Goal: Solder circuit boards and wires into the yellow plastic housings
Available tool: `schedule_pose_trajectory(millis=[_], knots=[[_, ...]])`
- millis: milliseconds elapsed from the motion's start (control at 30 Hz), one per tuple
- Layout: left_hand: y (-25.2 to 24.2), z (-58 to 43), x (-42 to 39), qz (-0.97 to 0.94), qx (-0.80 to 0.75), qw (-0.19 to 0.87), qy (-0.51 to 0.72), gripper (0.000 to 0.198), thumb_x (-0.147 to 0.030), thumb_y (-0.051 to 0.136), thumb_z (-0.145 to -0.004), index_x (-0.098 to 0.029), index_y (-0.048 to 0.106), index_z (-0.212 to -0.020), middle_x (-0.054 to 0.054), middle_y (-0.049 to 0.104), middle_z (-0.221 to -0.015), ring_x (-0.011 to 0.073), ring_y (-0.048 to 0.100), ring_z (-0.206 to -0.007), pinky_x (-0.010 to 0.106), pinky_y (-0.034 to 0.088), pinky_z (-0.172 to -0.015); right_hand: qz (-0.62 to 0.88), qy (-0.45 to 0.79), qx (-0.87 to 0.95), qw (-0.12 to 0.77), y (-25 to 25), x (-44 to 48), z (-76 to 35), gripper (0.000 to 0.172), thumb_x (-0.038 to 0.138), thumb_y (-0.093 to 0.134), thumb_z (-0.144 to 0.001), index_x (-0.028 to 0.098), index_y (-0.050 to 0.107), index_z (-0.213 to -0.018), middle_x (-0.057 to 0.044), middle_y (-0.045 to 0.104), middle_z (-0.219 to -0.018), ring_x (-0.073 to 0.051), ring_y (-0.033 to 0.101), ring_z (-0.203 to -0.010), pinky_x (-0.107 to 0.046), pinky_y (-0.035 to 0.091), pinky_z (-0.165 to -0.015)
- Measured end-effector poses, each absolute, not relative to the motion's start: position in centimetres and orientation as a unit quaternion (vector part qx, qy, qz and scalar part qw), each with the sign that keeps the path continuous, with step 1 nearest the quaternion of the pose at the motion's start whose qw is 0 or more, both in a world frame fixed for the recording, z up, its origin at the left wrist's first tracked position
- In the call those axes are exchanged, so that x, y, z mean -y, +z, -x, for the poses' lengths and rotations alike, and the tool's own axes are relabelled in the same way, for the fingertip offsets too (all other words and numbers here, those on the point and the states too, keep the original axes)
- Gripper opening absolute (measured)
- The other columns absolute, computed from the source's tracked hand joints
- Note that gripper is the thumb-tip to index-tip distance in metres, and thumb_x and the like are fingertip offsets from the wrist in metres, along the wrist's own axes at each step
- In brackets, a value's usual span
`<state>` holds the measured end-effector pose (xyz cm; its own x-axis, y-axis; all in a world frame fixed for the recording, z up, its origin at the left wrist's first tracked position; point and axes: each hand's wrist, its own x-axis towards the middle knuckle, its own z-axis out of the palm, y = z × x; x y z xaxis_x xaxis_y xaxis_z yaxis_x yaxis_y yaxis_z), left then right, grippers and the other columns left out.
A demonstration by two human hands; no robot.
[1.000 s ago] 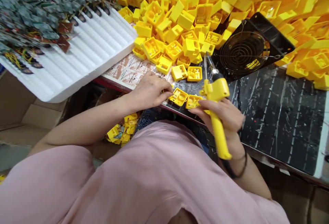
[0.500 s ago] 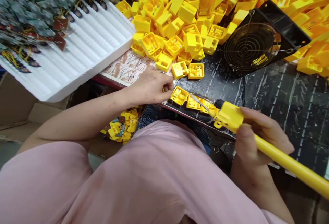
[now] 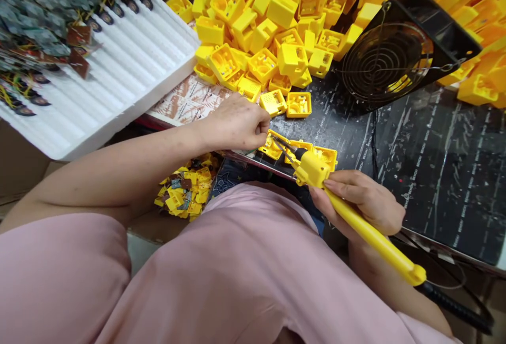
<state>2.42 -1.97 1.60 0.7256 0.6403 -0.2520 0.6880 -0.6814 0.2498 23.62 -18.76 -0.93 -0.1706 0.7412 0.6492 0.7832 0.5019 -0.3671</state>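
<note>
My right hand (image 3: 366, 202) is wrapped round the yellow handle of a soldering iron (image 3: 369, 231), whose dark tip and thin metal feed tube point left. The tip is over an open yellow plastic case (image 3: 272, 149) with small metal parts inside, at the table's front edge. Whether it touches anything in there I cannot tell. My left hand (image 3: 243, 123) is closed, its curled fingers right at that case's left rim; what they pinch is hidden. Two more open cases stand in the same row, one partly behind the iron and a right-hand case (image 3: 326, 157).
A heap of yellow cases (image 3: 253, 28) covers the back of the black table (image 3: 411, 159). A black fan (image 3: 407, 49) stands at the right. On the left, a white foam tray (image 3: 130, 75) bears wired circuit boards (image 3: 51, 12). Below lies a pile of yellow parts (image 3: 185, 191).
My right hand has brought the soldering iron left and slightly up, its tip now over the case by my left hand. My left hand stays closed in nearly the same place.
</note>
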Motion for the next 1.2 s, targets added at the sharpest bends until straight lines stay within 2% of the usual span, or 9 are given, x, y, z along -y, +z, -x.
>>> schedule_pose_trajectory(millis=[167,300,533,800,1000,1200], knots=[[2.4,-3.0,1.9,-0.902,-0.384,0.156,-0.118,0.020,-0.025,0.058,-0.079,-0.020,0.077,-0.082,-0.001,0.070,-0.069,0.0152,0.064,-0.069,0.026,0.037,-0.066,0.469,-0.007,0.786,0.403,-0.3,18.5,-24.0,0.025,0.011,0.083,-0.079,0.021,0.062,-0.090,0.002,0.074,-0.074,-0.013,0.070,-0.061,-0.022,0.050,-0.046],[2.9,-3.3,1.9,-0.900,-0.385,0.145,-0.141,0.022,-0.026,0.057,-0.079,-0.020,0.078,-0.085,0.000,0.071,-0.073,0.0157,0.065,-0.073,0.026,0.036,-0.065,0.529,0.007,0.739,0.418,0.1,19.3,-24.3,0.023,0.013,0.082,-0.081,0.023,0.064,-0.091,0.002,0.073,-0.078,-0.014,0.070,-0.064,-0.025,0.057,-0.054],[3.0,-3.4,1.8,-0.893,-0.392,0.151,-0.164,0.030,-0.029,0.055,-0.081,-0.021,0.080,-0.094,0.002,0.072,-0.076,0.0201,0.068,-0.080,0.028,0.042,-0.071,0.545,0.034,0.712,0.441,-0.2,19.9,-23.9,0.025,0.013,0.083,-0.080,0.025,0.064,-0.091,0.003,0.073,-0.081,-0.013,0.069,-0.064,-0.025,0.059,-0.056],[3.0,-3.6,1.9,-0.890,-0.401,0.153,-0.153,0.021,-0.026,0.058,-0.078,-0.020,0.077,-0.085,0.001,0.070,-0.074,0.0173,0.066,-0.077,0.026,0.039,-0.067,0.450,0.031,0.769,0.452,-0.9,18.4,-24.1,0.028,0.010,0.085,-0.075,0.021,0.065,-0.091,0.001,0.073,-0.078,-0.014,0.069,-0.063,-0.023,0.056,-0.052],[2.5,-3.4,1.8,-0.899,-0.394,0.154,-0.115,0.013,-0.024,0.062,-0.073,-0.021,0.075,-0.074,0.000,0.069,-0.068,0.0163,0.064,-0.069,0.026,0.041,-0.065,0.524,0.040,0.735,0.429,0.4,19.2,-24.4,0.023,0.011,0.080,-0.081,0.026,0.066,-0.093,0.002,0.072,-0.079,-0.015,0.068,-0.062,-0.029,0.059,-0.054],[2.5,-3.6,1.7,-0.887,-0.408,0.172,-0.127,0.014,-0.024,0.062,-0.075,-0.021,0.076,-0.077,0.001,0.068,-0.068,0.0201,0.066,-0.073,0.030,0.043,-0.071,0.522,0.021,0.730,0.441,0.0,19.3,-24.5,0.025,0.011,0.082,-0.079,0.025,0.065,-0.090,0.001,0.071,-0.075,-0.015,0.064,-0.056,-0.029,0.056,-0.050]])
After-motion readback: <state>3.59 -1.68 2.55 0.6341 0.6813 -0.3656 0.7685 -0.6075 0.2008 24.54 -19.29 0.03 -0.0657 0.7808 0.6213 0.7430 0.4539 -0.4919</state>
